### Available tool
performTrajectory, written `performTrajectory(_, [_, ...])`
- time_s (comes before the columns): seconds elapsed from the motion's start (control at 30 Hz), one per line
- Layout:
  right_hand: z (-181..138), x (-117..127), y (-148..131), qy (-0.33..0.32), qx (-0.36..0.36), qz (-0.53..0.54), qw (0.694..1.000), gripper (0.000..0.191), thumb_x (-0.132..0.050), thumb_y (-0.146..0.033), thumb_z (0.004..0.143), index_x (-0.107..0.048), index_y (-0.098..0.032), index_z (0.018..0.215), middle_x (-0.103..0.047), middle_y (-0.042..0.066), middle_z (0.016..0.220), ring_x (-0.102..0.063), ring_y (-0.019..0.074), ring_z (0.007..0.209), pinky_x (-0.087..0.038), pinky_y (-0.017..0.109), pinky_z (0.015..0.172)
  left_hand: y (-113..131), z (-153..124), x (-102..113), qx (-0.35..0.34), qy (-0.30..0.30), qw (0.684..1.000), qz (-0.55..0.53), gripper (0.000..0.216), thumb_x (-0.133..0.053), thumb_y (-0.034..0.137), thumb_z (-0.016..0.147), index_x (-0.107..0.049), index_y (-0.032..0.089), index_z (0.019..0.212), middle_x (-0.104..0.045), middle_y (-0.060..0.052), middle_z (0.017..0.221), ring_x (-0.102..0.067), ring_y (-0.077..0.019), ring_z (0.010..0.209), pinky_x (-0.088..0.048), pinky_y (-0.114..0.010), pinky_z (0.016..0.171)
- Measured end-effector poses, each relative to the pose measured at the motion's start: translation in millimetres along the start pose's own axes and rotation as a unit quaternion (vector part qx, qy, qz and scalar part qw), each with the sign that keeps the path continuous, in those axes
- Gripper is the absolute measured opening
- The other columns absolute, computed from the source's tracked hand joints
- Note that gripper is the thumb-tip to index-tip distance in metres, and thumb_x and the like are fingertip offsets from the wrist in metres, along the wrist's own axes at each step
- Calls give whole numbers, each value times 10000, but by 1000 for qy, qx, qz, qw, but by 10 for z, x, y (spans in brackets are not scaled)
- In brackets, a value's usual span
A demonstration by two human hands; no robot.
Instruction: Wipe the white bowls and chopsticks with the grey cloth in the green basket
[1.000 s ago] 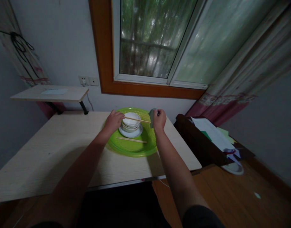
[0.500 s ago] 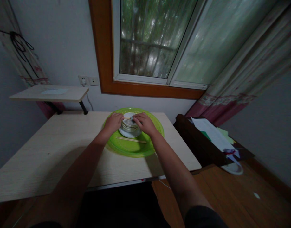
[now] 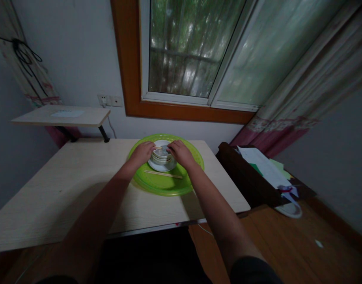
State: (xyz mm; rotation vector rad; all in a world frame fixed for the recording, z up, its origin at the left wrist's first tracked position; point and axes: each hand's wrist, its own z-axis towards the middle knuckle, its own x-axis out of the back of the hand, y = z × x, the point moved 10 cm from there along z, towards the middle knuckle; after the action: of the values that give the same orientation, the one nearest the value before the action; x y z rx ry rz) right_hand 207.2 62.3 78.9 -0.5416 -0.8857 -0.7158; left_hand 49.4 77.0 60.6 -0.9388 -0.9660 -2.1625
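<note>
Head view suggests we're wiping, left hand clamped on chopsticks, right hand closed on a dimly seen cloth, so the next stroke needs steady support.

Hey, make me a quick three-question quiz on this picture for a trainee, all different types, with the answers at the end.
1. Multiple choice: what colour is the round tray? A, red; B, green; C, white.
2. True or false: the left hand holds a chopstick.
3. Open: what lies on the tray, on the wearer's side of the stacked bowls?

Key: 1, B. 2, True. 3, a pair of chopsticks.
</note>
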Motion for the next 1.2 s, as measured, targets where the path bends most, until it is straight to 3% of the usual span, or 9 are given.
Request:
performTrajectory(0.2, [21,-110,-237,-13,51,5,999,188,-604,-281,1053,-727,-186,1159,-714,116,1123,-603,262,1073,-476,375,967,87,1,-152,-35,-46,998,-28,160,-536,160,957,-691,177,922,-729,-112,987,-670,-252,967,-533,-377,916])
performTrajectory(0.47, [12,-96,-1,-19,-20,-52,998,211,-561,-193,1049,-699,-153,1203,-688,147,1155,-571,287,1083,-451,396,962,20,6,72,-4,44,997,-66,171,-551,238,1006,-708,179,972,-741,-111,1026,-681,-251,1010,-534,-395,971])
performTrajectory(0.63, [-4,-85,78,-23,-31,-85,996,206,-557,-204,1049,-694,-150,1193,-680,159,1156,-550,305,1093,-448,412,959,-8,10,116,-3,46,997,-62,170,-590,221,988,-751,184,946,-769,-104,1023,-700,-243,1000,-542,-379,962])
performTrajectory(0.8, [-11,-111,48,-14,-12,-47,999,190,-547,-197,1054,-684,-161,1180,-677,137,1140,-560,279,1071,-459,388,943,22,-10,145,-18,52,997,-62,162,-620,237,979,-772,187,958,-783,-95,1000,-713,-235,959,-549,-365,910])
performTrajectory(1.0, [-10,-161,-174,-9,49,-2,999,174,-544,-200,1057,-680,-174,1163,-670,125,1125,-568,263,1063,-466,378,945,127,-13,24,-57,1,996,-65,167,-641,264,968,-788,187,954,-794,-91,974,-723,-234,925,-558,-359,883])
performTrajectory(1.2, [-6,-164,-191,-7,46,4,999,189,-539,-197,1057,-680,-172,1180,-670,123,1135,-568,261,1069,-469,380,953,131,-21,35,-49,10,995,-83,168,-645,286,962,-780,187,950,-790,-78,962,-719,-214,885,-561,-335,865])
